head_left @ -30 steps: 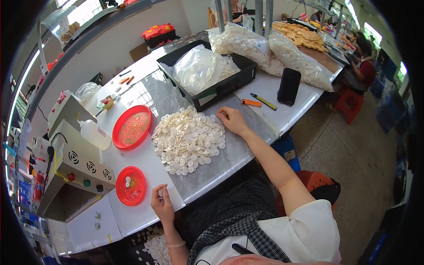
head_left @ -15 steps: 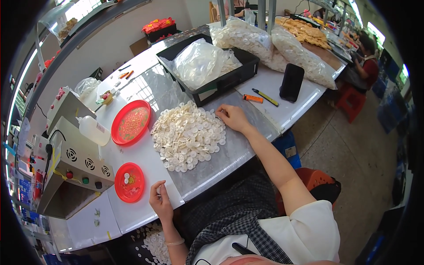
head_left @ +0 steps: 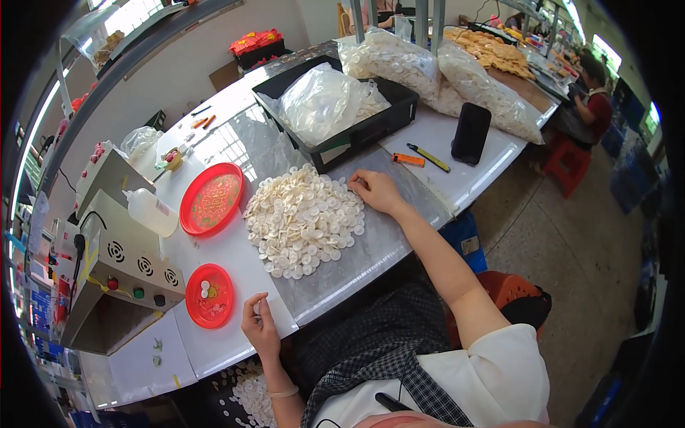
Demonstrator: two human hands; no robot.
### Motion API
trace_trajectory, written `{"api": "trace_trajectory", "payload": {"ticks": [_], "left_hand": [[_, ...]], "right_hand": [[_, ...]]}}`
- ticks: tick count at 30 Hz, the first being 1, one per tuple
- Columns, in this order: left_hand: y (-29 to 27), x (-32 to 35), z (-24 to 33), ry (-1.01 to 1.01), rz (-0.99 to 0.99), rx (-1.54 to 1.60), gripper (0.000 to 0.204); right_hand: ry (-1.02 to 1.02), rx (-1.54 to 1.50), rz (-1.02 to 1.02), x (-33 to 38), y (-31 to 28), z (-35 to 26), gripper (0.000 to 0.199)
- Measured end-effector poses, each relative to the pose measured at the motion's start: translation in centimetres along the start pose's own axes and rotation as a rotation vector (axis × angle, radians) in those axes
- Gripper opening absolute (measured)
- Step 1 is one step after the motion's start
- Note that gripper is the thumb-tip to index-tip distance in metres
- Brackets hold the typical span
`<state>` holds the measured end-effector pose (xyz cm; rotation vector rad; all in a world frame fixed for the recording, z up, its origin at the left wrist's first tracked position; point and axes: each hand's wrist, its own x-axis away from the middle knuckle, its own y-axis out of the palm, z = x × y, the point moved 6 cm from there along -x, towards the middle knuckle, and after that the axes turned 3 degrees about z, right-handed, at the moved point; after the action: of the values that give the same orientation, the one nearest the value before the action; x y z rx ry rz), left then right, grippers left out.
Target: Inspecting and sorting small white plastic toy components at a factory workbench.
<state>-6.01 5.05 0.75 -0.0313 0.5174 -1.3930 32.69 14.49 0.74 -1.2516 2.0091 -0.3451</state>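
A broad heap of white, round, button-like discs (head_left: 303,217) lies on the table in front of me. My right hand (head_left: 374,190) rests at the heap's right edge, fingertips and thumb drawn together against the outermost discs. Whatever is between those fingertips is too small to make out. Above the table's near edge, my left hand (head_left: 260,328) is held up with its fingers curled in. Anything in it cannot be made out. Left of that hand, a small red plate (head_left: 193,314) holds a few white discs. A larger red plate (head_left: 187,210) with a gold pattern stands beyond it.
Behind the heap stands a black crate (head_left: 371,132) with a plastic bag inside. Bulging bags of discs (head_left: 492,93), a black phone (head_left: 471,133), an orange lighter (head_left: 408,160) and a yellow-green pen-like tool (head_left: 429,158) are to the right. A metal machine (head_left: 128,260) and squeeze bottle (head_left: 151,212) stand left.
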Motion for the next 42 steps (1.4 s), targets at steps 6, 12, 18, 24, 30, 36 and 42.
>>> {"api": "trace_trajectory", "payload": {"ticks": [6, 12, 18, 24, 30, 36, 42], "left_hand": [[0.0, 0.0, -0.2, 0.005, -0.002, -0.001, 0.013], [0.0, 0.1, 0.0, -0.010, -0.007, 0.007, 0.013], [0.0, 0.0, -0.3, -0.001, 0.001, 0.007, 0.013], [0.0, -0.1, -0.1, 0.007, 0.004, 0.009, 0.013], [-0.2, 0.1, 0.5, 0.032, 0.012, -0.003, 0.013], [0.4, 0.2, 0.9, -0.006, -0.034, -0.020, 0.014], [0.0, -0.3, 0.1, 0.029, 0.019, -0.038, 0.013]], "right_hand": [[0.006, -0.005, -0.003, 0.0, 0.1, 0.1, 0.014], [0.017, 0.002, -0.016, 0.1, 0.0, 0.0, 0.016], [0.070, -0.001, -0.051, 0.0, 0.1, 0.2, 0.015], [0.010, -0.004, -0.009, -0.1, -0.1, -0.1, 0.016], [0.116, -0.151, 0.114, 0.0, -1.8, -1.9, 0.011], [-0.452, 0.229, 0.302, -0.1, -7.4, -8.4, 0.009], [-0.559, 0.140, 0.519, -0.4, -13.3, -13.8, 0.010]]}}
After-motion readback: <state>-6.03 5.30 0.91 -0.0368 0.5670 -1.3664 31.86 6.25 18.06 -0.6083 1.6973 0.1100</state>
